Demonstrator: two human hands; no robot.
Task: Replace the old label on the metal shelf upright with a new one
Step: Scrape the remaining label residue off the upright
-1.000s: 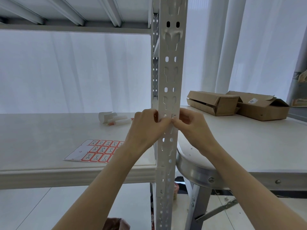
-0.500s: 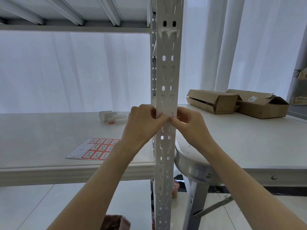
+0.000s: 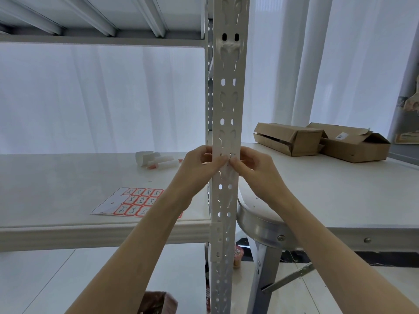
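**both hands held at a label on the shelf upright**

the background is filled by a pale curtain (image 3: 102, 98). in front of it, on the left, a white shelf board (image 3: 56, 182) is seen, with the ribbed underside of an upper shelf (image 3: 90, 17) above it. on the right a white table (image 3: 351, 200) with a metal rim and metal legs is set just beside the shelf.

the upright (image 3: 228, 105), a pale metal post punched with slots and holes, runs from top to bottom through the middle of the view, at the shelf board's right corner.

two brown cardboard boxes lie on the far part of the table, touching each other: a closed one (image 3: 288, 138) and, to its right, one with an open flap (image 3: 356, 145).

the left hand (image 3: 199, 166) is curled round the upright's left edge, with its thumb tip pressed on the front face. the right hand (image 3: 255, 167) is curled round the right edge in the same way, and the two thumb tips are nearly touching at the middle of the post, level with the shelf board's far part.

a sheet of red-bordered stickers (image 3: 133, 201) lies flat near the shelf board's front edge, left of the left forearm; some places at its left end are blank. farther back a white paper roll and pens (image 3: 156, 160) lie together.

the label (image 3: 227, 154) is found on the upright's front face just above the thumbs; only a pale strip with small dark marks is shown, and whether it is the old or the new one cannot be told.
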